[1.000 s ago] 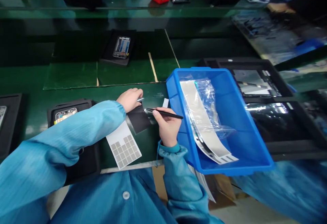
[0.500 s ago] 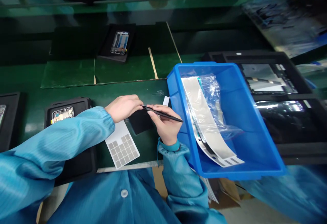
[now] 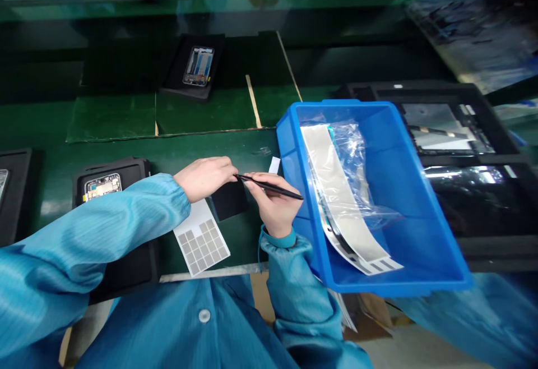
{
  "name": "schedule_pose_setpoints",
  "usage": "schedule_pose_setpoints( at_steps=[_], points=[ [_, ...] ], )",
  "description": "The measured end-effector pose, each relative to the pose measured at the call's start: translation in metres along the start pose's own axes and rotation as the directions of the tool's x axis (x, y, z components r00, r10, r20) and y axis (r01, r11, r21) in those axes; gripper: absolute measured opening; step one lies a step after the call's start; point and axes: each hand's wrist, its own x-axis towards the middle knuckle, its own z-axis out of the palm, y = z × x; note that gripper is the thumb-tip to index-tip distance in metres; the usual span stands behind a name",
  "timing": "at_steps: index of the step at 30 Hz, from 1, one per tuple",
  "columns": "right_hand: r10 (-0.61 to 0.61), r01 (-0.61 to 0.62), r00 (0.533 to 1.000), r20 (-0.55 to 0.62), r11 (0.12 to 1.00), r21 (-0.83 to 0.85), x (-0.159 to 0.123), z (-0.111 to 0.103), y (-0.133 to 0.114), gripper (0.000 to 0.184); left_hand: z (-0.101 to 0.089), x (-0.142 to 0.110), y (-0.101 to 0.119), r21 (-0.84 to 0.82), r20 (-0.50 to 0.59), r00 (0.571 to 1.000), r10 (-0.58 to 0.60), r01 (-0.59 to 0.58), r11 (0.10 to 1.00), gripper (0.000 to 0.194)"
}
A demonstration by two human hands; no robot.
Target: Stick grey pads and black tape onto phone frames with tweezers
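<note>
My right hand point(image 3: 278, 209) grips a pair of black tweezers point(image 3: 275, 189) like a pen, their tips pointing left. At those tips my left hand point(image 3: 205, 178) has its fingers pinched together, and what they hold, if anything, is hidden. Under both hands lies a black square sheet point(image 3: 230, 202) with a clear edge. A white sheet with rows of grey square stickers point(image 3: 203, 248) is below my left hand, partly covered by it. Left of my forearm, an opened phone point(image 3: 102, 185) rests on a black tray point(image 3: 137, 171), partly hidden by my sleeve.
A blue bin point(image 3: 424, 234) with long silvery strips point(image 3: 336, 189) and clear plastic bags point(image 3: 351, 147) stands at my right. A small white slip point(image 3: 274, 165) lies beside it. Further off, another opened phone point(image 3: 198, 66) sits on a black tray. Black trays point(image 3: 474, 97) fill the right side.
My left hand has come to the tweezers' tips, and its fingers now meet them. The view has tilted down a little. Between the last two frames the hands barely move.
</note>
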Motion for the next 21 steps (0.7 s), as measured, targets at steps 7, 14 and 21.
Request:
schedule_pose_setpoints(
  at_steps=[7,14,21],
  points=[
    [-0.058,0.056,0.998,-0.038,0.997,-0.056,-0.001,0.002,-0.005,0.011,0.003,0.001,0.001,0.129,-0.003,1.0,0.012,-0.011,0.992,0.032],
    [0.027,-0.049,0.987,-0.16,0.989,-0.138,0.007,0.004,-0.021,0.016,-0.002,0.008,0.002,0.19,-0.046,0.998,-0.038,0.047,0.981,0.033],
    [0.261,-0.26,0.965,0.003,0.964,0.062,-0.007,0.053,-0.046,0.019,-0.061,-0.121,-0.038,0.148,-0.346,0.884,-0.316,0.384,0.911,0.045]
  ],
)
